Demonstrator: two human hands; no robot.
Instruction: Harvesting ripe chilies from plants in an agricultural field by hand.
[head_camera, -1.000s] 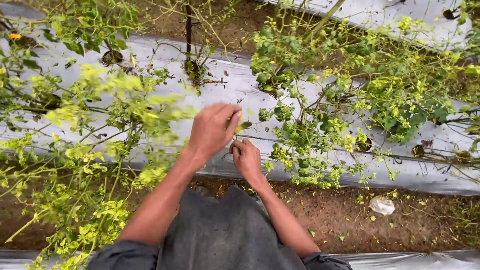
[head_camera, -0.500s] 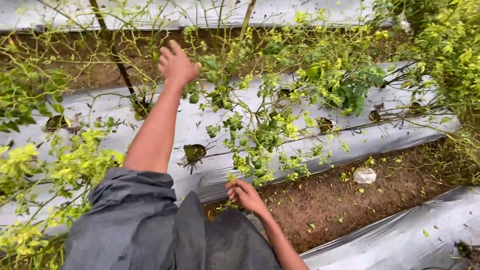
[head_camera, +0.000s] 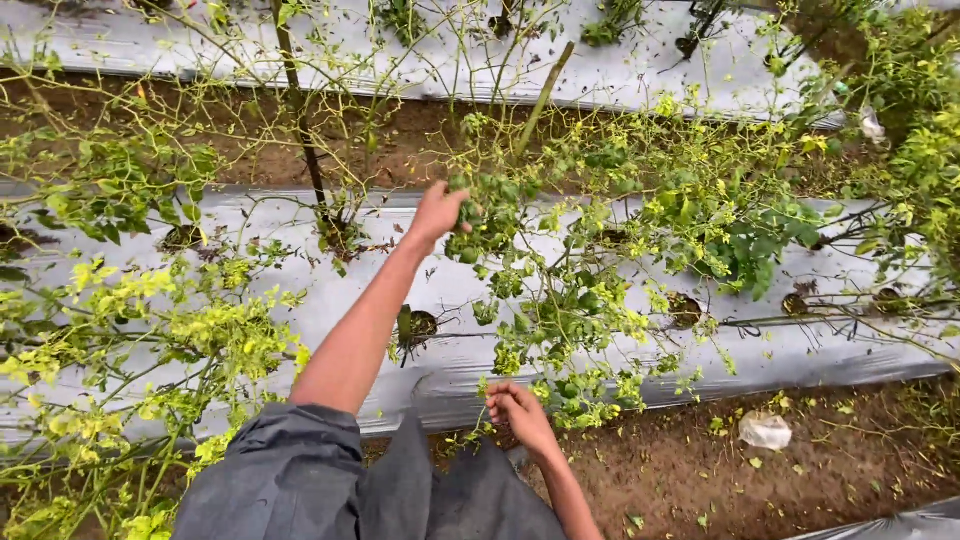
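Left hand (head_camera: 440, 212): arm stretched forward, fingers closed into the upper foliage of a bushy green-leaved plant with thin branching stems (head_camera: 560, 290); grip looks like a pinch on a leafy sprig or small fruit, exact item hidden by leaves. Right hand (head_camera: 518, 408): held low and close to the body, fingers curled loosely at the plant's lower yellow-green shoots (head_camera: 590, 385); whether it holds anything cannot be told. Placement, as a judgement: the far hand works the top of the plant while the near one steadies or gathers the drooping lower growth. Plant location: rooted in a silver-grey plastic mulch sheet (head_camera: 800, 350) covering a raised bed, between the two hands and to their right. Surroundings: dark planting holes in the sheet (head_camera: 418, 325); a thin upright dark stake (head_camera: 300, 130) and a slanted pale green stake (head_camera: 545, 95) behind; a yellowing leafy bush (head_camera: 190, 335) to the left; bare brown soil furrow (head_camera: 860, 470) in front, bearing a crumpled white scrap (head_camera: 765, 430). Obstruction: tangled stems crossing the reach and screening the grasp.
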